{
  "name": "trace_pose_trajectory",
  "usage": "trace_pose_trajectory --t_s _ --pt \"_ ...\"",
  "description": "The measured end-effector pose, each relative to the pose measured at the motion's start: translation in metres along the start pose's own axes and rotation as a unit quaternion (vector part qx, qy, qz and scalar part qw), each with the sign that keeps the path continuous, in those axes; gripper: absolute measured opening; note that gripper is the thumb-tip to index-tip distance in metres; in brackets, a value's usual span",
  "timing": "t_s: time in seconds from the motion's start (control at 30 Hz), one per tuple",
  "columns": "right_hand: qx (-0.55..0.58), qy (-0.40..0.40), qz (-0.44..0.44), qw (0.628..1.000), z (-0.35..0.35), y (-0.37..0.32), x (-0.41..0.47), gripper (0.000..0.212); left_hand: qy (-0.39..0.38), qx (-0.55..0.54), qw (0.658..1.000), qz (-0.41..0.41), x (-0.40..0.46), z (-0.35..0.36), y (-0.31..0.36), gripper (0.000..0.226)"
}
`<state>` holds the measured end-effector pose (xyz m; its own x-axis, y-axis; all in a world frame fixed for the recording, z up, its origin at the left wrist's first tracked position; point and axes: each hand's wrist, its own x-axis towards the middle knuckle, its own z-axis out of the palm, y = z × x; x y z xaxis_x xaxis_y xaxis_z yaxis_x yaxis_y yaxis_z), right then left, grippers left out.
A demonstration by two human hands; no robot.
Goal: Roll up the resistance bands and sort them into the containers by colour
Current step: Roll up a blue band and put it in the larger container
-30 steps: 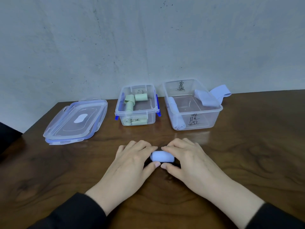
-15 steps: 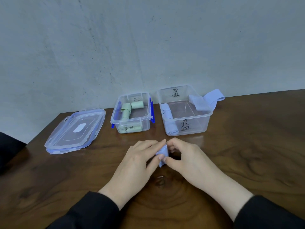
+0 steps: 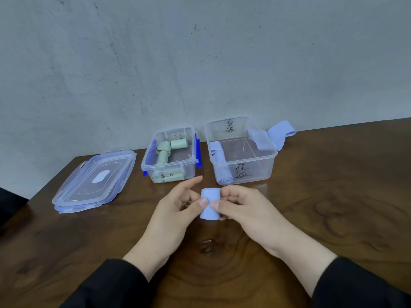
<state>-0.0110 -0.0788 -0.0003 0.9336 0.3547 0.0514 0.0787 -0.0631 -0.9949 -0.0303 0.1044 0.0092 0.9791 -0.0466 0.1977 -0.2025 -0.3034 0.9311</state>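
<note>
While you held the rolled blue band (image 3: 210, 203) upright above the table (image 3: 333, 207), both hands were on it: your left hand (image 3: 178, 210) pinched its near edge with the thumb, index finger stretched out free, and your right hand (image 3: 241, 207) wrapped it from the other side, thumb at the front and fingers curled behind. That roll looked finished and, as I judged it, only needed dropping into its box.

Progress, by what lay sorted:
- The smaller container (image 3: 170, 155), blue clips on its sides, held green rolls (image 3: 165, 153). You had four or so in there; the front ones sat behind the wall and its scrawled label, so the count was not firm.
- The larger container (image 3: 241, 152), just right of it, held blue bands. One long roll (image 3: 220, 166) lay along its left wall.
- One loose blue band (image 3: 272, 136) hung over the larger container's right rim, unrolled, part inside and part trailing onto the table behind. That one was still to do.

Blue bands counted: three, being one in your hands, one stowed, one unrolled. Containers: two, both open. Lids: at least one clear lid (image 3: 95, 178) lay well left of the boxes; the edges suggested two stacked, but you could not have told that for certain from this view.
</note>
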Motion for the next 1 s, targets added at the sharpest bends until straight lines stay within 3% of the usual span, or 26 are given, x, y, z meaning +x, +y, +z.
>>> trace_pose_trajectory --t_s 0.1,0.2,0.33,0.47,0.6,0.7,0.87,1.0 --pt "0.104 0.001 0.044 0.994 -0.001 -0.001 -0.002 0.019 0.012 -0.089 0.996 -0.009 0.005 0.007 0.002 0.031" --pt "0.113 0.024 0.035 0.993 -0.006 -0.01 -0.004 0.021 0.013 -0.103 0.995 0.0 0.011 0.016 0.003 0.024" --pt "-0.057 0.091 -0.056 0.993 -0.04 -0.052 0.008 0.008 0.08 0.002 0.997 0.017 0.033 0.027 -0.003 0.019" --pt "-0.338 0.121 -0.099 0.928 -0.084 -0.093 0.051 0.011 0.1 0.099 0.989 0.055 0.059 0.036 -0.007 0.03" --pt "-0.604 -0.006 -0.06 0.795 -0.101 -0.091 0.108 0.012 0.095 0.194 0.968 0.129 0.078 0.039 -0.014 0.022" --pt "-0.68 -0.131 -0.007 0.721 -0.101 -0.078 0.14 0.018 0.095 0.216 0.96 0.15 0.085 0.036 -0.015 0.012" --pt "-0.689 -0.258 0.059 0.675 -0.092 -0.067 0.157 0.012 0.075 0.221 0.958 0.166 0.09 0.031 -0.018 0.013" --pt "-0.66 -0.29 0.072 0.69 -0.091 -0.064 0.163 0.009 0.073 0.219 0.959 0.164 0.091 0.03 -0.017 0.014"
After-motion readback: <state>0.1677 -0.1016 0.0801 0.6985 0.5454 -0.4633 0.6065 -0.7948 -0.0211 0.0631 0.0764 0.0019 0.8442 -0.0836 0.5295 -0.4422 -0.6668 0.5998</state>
